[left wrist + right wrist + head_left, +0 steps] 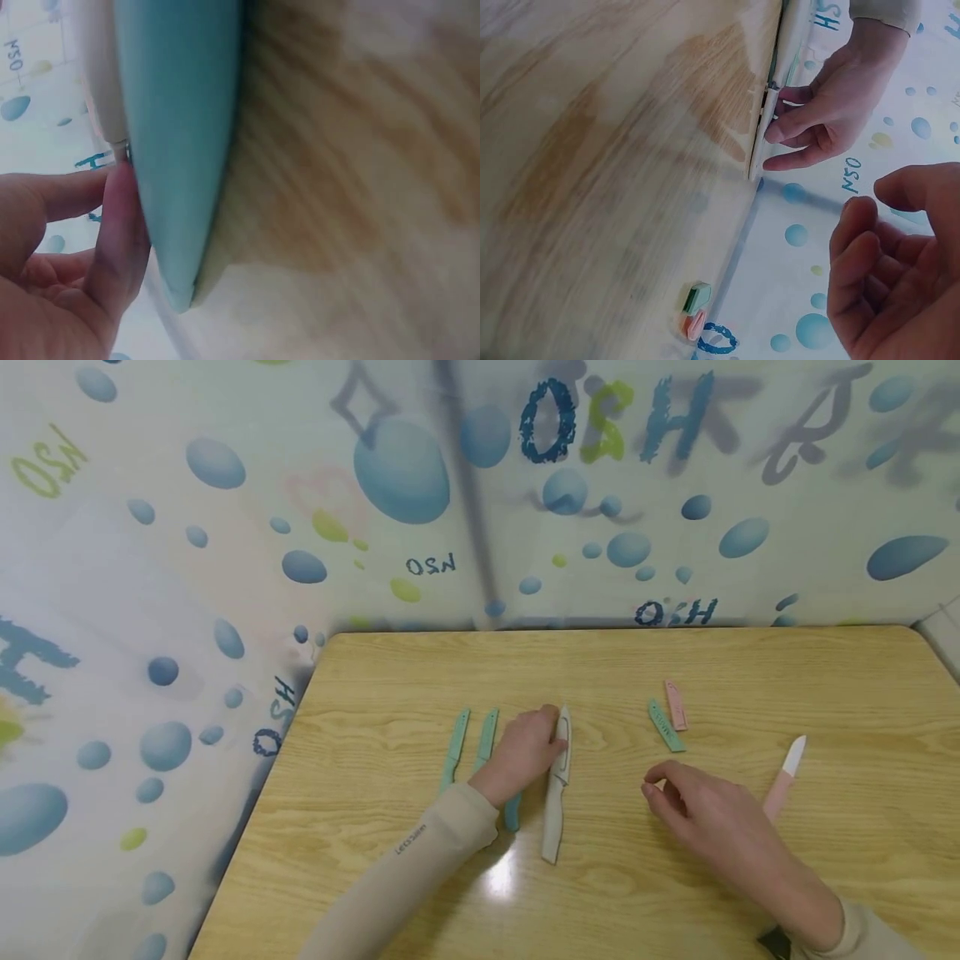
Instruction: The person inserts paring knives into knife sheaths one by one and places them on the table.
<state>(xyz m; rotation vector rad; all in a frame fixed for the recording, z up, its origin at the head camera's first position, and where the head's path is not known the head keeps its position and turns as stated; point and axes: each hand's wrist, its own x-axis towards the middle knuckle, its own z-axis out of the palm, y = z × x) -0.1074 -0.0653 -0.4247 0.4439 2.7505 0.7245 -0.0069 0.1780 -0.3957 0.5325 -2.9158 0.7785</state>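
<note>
My left hand (521, 747) pinches the sheathed part of an off-white knife (552, 822), which lies on the table with its handle toward me. Just left of it, a teal knife handle (512, 812) shows from beneath that hand; it looms large in the left wrist view (180, 135). Two green sheathed knives (455, 745) (487, 737) lie farther left, partly covered by the sleeve. Over the table to the right hovers my right hand (708, 814), its fingers loosely curled around nothing. Beside it lies a pink-handled knife (778, 795) with its white blade bare.
A green sheath (665, 725) and a pink sheath (676, 705) lie side by side beyond the right hand. The wooden table (600, 672) meets a patterned curtain (525, 527) at its back and left edges. Something dark (775, 941) shows by the right wrist.
</note>
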